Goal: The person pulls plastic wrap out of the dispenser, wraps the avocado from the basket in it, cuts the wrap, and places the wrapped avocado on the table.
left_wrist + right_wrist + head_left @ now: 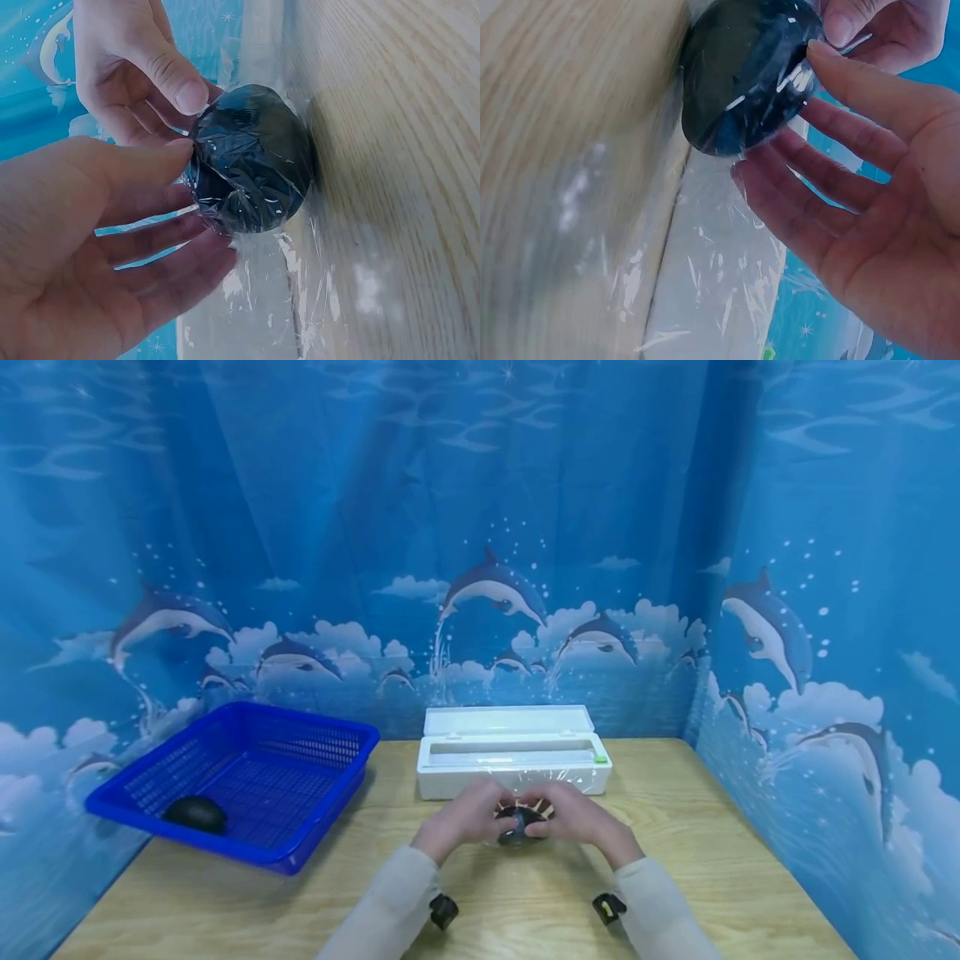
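A dark green-black oval fruit, like an avocado [519, 837], is wrapped in crinkled clear cling film [634, 285] just above or on the table. My left hand [468, 814] pinches its near side with the thumb, fingers curved beneath the film. From the other side my right hand [573, 817] holds it the same way, the two thumbs close together. Loose film spreads out around the fruit, in front of the white dispenser box [513, 781]. The wrist views show the wrapped surface shiny and creased; the fingertips behind the fruit are partly hidden.
The white box stands behind my hands, its lid [510, 720] raised and a green slider [600, 760] at its right end. To the left, a blue plastic basket [330, 814] holds another dark oval fruit [195, 814]. Dolphin-printed curtains [487, 527] enclose the wooden table [675, 827].
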`<act>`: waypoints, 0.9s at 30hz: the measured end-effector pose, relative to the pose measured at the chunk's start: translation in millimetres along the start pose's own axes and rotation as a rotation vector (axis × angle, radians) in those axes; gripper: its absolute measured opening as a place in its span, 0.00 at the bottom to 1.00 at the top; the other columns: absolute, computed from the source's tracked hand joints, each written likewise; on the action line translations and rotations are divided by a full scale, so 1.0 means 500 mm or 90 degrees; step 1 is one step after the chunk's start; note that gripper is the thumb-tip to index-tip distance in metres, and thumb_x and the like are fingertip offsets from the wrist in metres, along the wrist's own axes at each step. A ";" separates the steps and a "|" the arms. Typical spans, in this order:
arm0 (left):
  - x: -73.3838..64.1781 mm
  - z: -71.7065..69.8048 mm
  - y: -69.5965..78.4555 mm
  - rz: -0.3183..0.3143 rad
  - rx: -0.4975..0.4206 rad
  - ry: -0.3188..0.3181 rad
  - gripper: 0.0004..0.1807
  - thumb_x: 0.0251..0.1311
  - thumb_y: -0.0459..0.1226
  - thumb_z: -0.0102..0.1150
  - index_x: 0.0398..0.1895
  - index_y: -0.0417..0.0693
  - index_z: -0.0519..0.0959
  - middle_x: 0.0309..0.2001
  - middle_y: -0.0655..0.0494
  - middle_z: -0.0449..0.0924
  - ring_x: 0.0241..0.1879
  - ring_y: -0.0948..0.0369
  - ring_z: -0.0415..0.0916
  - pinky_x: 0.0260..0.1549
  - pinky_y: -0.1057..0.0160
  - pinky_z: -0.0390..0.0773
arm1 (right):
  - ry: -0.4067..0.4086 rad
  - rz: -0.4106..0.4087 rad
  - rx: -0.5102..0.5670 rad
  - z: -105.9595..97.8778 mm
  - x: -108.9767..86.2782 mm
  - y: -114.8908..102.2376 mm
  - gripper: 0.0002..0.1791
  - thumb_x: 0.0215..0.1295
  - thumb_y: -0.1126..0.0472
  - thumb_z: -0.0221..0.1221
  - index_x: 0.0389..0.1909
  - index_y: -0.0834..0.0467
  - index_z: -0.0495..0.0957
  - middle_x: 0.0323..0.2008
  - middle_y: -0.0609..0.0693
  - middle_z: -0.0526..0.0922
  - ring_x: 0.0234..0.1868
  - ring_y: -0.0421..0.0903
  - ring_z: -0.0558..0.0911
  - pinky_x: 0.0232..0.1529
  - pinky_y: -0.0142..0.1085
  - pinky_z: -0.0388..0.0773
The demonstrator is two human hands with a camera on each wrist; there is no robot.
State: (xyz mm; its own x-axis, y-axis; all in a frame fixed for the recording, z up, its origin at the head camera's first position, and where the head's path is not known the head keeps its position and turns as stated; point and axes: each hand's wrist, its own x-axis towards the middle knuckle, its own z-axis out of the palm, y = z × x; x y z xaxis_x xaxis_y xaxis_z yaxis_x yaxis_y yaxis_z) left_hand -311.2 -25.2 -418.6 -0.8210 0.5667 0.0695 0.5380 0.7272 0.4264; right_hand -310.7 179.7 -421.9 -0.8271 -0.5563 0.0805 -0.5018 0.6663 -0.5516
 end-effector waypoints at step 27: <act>-0.004 -0.002 0.010 0.037 0.008 -0.022 0.19 0.66 0.43 0.68 0.57 0.46 0.84 0.54 0.51 0.87 0.53 0.57 0.83 0.55 0.62 0.84 | 0.231 0.167 -0.002 -0.107 -0.060 0.107 0.25 0.63 0.61 0.68 0.59 0.68 0.78 0.56 0.69 0.83 0.51 0.64 0.84 0.50 0.54 0.85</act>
State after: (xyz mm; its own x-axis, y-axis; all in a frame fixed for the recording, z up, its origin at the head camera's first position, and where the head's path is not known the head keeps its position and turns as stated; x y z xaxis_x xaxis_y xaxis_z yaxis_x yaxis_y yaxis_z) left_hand -306.9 -23.3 -415.7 -0.7817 0.6206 0.0618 0.5867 0.6980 0.4106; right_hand -326.5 258.6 -409.2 -0.9616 -0.1585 0.2242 -0.2634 0.7631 -0.5901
